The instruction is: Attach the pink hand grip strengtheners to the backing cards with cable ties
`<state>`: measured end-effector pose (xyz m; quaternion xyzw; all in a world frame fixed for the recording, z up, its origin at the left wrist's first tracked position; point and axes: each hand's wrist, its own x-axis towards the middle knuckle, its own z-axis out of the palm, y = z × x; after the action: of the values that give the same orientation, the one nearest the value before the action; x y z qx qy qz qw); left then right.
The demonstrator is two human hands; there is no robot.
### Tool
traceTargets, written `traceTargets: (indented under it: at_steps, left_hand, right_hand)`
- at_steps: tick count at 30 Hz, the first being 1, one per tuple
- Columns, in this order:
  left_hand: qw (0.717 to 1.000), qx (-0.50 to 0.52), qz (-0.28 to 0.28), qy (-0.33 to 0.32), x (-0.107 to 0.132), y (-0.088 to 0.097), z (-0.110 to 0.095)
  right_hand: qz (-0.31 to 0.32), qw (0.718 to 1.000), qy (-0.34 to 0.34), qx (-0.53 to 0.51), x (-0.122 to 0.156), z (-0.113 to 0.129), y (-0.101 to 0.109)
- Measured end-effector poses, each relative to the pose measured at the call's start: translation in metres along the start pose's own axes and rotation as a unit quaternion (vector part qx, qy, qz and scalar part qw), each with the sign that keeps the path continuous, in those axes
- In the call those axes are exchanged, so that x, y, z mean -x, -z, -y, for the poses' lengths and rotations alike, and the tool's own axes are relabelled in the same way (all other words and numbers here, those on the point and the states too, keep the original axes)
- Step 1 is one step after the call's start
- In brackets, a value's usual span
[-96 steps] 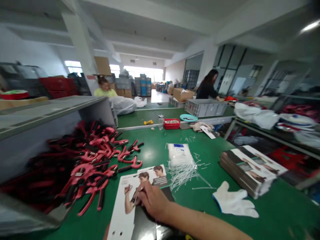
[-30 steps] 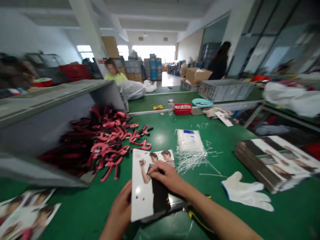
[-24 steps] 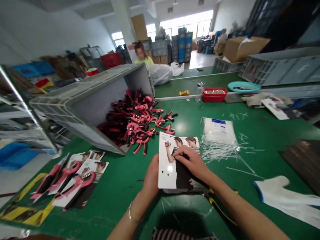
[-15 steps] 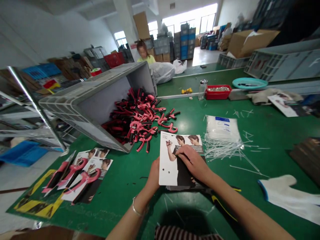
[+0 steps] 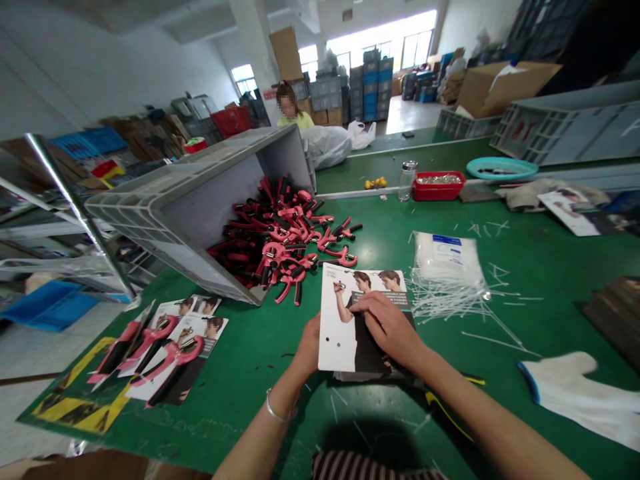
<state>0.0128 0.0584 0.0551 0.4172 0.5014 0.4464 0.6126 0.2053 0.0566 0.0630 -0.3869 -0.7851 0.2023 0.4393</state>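
A printed packaging card with two holes near its bottom left lies on top of a stack of cards in front of me. My left hand grips the card's left edge, its fingertips hidden behind. Bent fingers of my right hand press together on the card's dark face, with the thumb out of sight. Beyond the card, pink and black hand grip strengtheners spill from a tipped grey crate. Several more grip strengtheners lie on cards at the left.
White cable ties stick out of a plastic bag at the right. Yellow-and-black-handled pliers lie under my right forearm. A white glove, red tray, glass jar and teal dish are farther out. A person sits beyond.
The view has shifted very slightly, so the surroundings sit a little more to the right. Both hands and the card stay almost the same.
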Motion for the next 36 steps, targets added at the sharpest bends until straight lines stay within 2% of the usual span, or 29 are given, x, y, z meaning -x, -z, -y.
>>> traceTargets:
  at_steps: [4,9,13,17,20,25,30,36]
  left_hand:
    - [0.999,-0.036,0.013,-0.029,0.001,0.0014,0.0008]
    - [0.999,-0.039,0.01,-0.019,0.0,0.0017,0.0006]
    - [0.996,-0.088,-0.002,-0.031,-0.0028,0.0026,-0.0007]
    - [0.991,-0.128,0.013,-0.026,-0.0035,0.0047,-0.0021]
    - [0.992,-0.12,0.023,-0.014,-0.0034,0.0069,0.0016]
    - [0.996,-0.09,-0.006,-0.008,-0.0033,0.008,0.0075]
    - [0.997,-0.078,0.017,0.01,-0.0032,0.0077,0.0052]
    - [0.998,-0.065,0.002,-0.015,-0.0044,0.0078,0.0064]
  right_hand:
    - [0.0,1.0,0.008,-0.005,-0.0003,-0.0003,-0.0012]
    - [0.009,1.0,0.016,0.003,-0.0008,-0.0002,-0.0021]
    - [0.022,1.0,0.02,0.009,-0.0008,0.001,-0.0022]
    - [0.012,1.0,0.021,0.005,-0.0005,0.0004,-0.0021]
    - [0.006,1.0,0.02,0.0,-0.001,-0.0003,-0.0021]
    - [0.011,1.0,0.022,0.0,-0.0015,0.0003,-0.0027]
    - [0.011,1.0,0.016,0.003,-0.0005,0.0002,-0.0027]
    - [0.017,1.0,0.022,-0.003,-0.0022,0.0031,-0.0016]
